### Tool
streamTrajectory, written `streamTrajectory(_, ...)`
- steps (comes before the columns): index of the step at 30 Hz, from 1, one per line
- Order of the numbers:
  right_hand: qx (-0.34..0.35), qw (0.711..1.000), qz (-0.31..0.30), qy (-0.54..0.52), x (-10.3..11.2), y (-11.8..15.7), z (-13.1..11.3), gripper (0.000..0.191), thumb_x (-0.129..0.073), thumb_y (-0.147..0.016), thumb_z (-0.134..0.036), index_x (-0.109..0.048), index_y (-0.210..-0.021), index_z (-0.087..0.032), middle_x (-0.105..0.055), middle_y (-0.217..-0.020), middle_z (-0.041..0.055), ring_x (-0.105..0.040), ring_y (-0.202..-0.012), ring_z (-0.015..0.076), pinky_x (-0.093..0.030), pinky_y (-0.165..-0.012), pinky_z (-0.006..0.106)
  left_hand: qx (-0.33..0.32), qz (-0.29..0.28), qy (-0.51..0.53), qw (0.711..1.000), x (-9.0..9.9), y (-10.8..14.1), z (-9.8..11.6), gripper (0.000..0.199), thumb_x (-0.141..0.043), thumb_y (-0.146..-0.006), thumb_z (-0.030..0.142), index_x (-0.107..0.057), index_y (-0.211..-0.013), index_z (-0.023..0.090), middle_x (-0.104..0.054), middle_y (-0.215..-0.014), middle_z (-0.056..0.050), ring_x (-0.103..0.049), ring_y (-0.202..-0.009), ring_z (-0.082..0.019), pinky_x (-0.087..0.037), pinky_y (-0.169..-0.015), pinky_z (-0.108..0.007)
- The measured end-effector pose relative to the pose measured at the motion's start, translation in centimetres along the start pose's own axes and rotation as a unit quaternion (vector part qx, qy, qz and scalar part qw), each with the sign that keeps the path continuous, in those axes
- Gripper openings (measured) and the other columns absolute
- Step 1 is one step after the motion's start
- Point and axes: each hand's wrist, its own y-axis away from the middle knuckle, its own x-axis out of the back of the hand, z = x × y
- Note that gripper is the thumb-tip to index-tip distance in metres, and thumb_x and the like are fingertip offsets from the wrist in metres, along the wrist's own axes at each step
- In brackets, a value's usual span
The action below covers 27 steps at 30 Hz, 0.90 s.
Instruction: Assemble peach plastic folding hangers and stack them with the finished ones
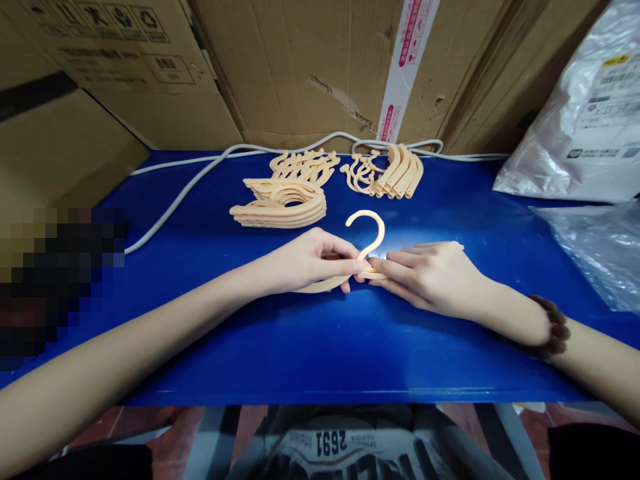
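A cream plastic clothes hanger (373,233) is held between both hands just above the blue table, its hook pointing up and away. My left hand (317,260) pinches it at the base of the hook, and one curved arm of the hanger runs out below that hand. With fingers closed, my right hand (433,277) grips the hanger's other side, covering most of it. Beyond my left hand lies a stack of cream folded hangers (280,213). Farther back are a pile of small wavy cream pieces (305,165), several curved hanger arms (400,173) and loose hooks (361,175).
Cardboard boxes (310,60) stand along the back edge of the blue table (280,353). A white cable (200,177) snakes across the back and left. At the right are a plastic mailing bag (575,127) and clear plastic wrap (600,247). The left edge is pixelated.
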Motion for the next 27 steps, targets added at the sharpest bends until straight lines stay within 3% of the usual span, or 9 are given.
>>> streamTrajectory(8,-0.018,0.999,-0.042,-0.011,0.0,0.1,-0.1,0.041,-0.034,-0.106,-0.039,-0.069,-0.116,-0.02,-0.072,-0.074,0.0015,-0.059,-0.055,0.012,-0.023,-0.051,0.03,0.022,0.003,-0.007,1.0,0.0,0.1,0.1,0.02,-0.061,-0.093,0.025,-0.072,-0.088,0.01,-0.07,-0.068,-0.001,-0.064,-0.063,-0.008,-0.046,-0.061,-0.014)
streamTrajectory(16,-0.032,0.997,-0.053,-0.041,0.5,-0.1,0.1,0.046,-0.032,-0.106,-0.041,-0.07,-0.115,-0.018,-0.075,-0.078,0.0053,-0.062,-0.057,0.0123,-0.029,-0.051,0.027,0.05,0.038,0.032,0.997,0.1,-0.1,-0.2,0.024,-0.063,-0.091,0.031,-0.074,-0.09,0.01,-0.071,-0.067,-0.005,-0.064,-0.058,-0.01,-0.044,-0.054,-0.016)
streamTrajectory(27,0.026,0.999,0.011,0.041,0.7,-0.4,0.5,0.04,-0.033,-0.107,-0.035,-0.069,-0.103,-0.017,-0.066,-0.066,-0.0005,-0.059,-0.054,0.0115,-0.033,-0.053,0.028,0.096,0.039,0.119,0.987,0.0,-0.1,0.9,0.018,-0.059,-0.092,0.013,-0.071,-0.08,0.009,-0.071,-0.071,-0.003,-0.065,-0.055,-0.009,-0.048,-0.052,-0.016)
